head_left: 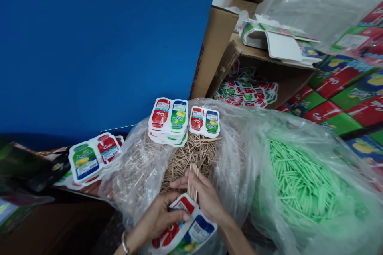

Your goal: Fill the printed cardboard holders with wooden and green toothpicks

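My left hand (163, 215) grips a printed double pouch (191, 227) with red Cola and green-blue Sprite panels, its thumb lying across the front. Close beside it, my right hand (205, 195) holds a small bundle of thin brown sticks (193, 183) upright at the pouch's top edge. Whether the stick ends are inside the pouch or behind it, I cannot tell. Beyond both hands lies a clear plastic bag filled with loose brown sticks (194, 151). On it rest a stack of matching pouches (168, 119) and, to the right, another pouch (205, 121).
Green sticks (299, 183) fill a plastic bag at right. More pouches (92, 157) lie at left near a dark object. An open cardboard box (269, 65) holds many pouches. Printed cartons (350, 87) stand stacked behind, and a blue panel (98, 48) rises at back left.
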Available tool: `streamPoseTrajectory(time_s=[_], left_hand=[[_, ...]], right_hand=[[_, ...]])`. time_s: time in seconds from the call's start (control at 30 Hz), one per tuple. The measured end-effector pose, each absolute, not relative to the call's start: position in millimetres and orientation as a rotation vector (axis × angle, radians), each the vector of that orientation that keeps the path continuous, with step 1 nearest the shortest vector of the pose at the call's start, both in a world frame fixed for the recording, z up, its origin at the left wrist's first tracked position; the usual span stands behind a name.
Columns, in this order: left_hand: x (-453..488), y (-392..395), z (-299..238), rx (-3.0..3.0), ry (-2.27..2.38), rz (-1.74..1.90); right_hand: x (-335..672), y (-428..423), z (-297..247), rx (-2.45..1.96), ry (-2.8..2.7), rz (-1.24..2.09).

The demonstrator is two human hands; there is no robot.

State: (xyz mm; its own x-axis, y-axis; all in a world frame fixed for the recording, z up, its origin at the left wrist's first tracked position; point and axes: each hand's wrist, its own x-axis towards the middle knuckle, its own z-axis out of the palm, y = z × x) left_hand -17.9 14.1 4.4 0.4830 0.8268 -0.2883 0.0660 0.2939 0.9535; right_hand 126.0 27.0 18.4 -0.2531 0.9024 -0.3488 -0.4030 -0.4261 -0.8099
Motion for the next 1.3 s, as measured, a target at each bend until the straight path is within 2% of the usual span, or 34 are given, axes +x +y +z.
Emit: streamPoseTrajectory(time_s=[0.2, 0.3, 0.5, 0.77, 0.9, 1.07, 1.17, 1.3], left_hand=[[-10.3, 9.9, -9.7, 0.770, 0.848, 0.726], [-8.2, 5.8, -10.9, 0.750, 0.864, 0.771], [-6.2, 3.1, -7.0, 0.704, 0.889, 0.806], [-1.3, 3.1, 5.1, 0.669, 0.964, 0.754], [-6.2, 0.9, -2.8, 0.795, 0.922, 0.744], [-17.5, 4.6, 2.8, 1.355, 0.928, 0.782], [-18.8, 9.2, 17.5, 1.538, 0.899, 0.733], [-14.7, 14.8, 26.5, 1.550, 0.987, 0.754]], right_hand=[[143.5, 21.2, 19.0, -0.968, -1.055, 1.865], [151.0, 19.0, 19.5, -0.926, -1.006, 1.887], [157.3, 12.3, 30.4, -0.945, -1.145, 1.653], [164.2, 6.1, 30.1, -0.907, -1.372, 1.711], [161.0, 9.3, 29.4, -0.841, -1.397, 1.757], [163.8, 12.8, 35.7, -0.880, -1.505, 1.768], [168.1, 7.5, 42.0, -0.864, -1.609, 1.626], [174.3, -5.2, 56.8, -0.984, -1.796, 1.219]])
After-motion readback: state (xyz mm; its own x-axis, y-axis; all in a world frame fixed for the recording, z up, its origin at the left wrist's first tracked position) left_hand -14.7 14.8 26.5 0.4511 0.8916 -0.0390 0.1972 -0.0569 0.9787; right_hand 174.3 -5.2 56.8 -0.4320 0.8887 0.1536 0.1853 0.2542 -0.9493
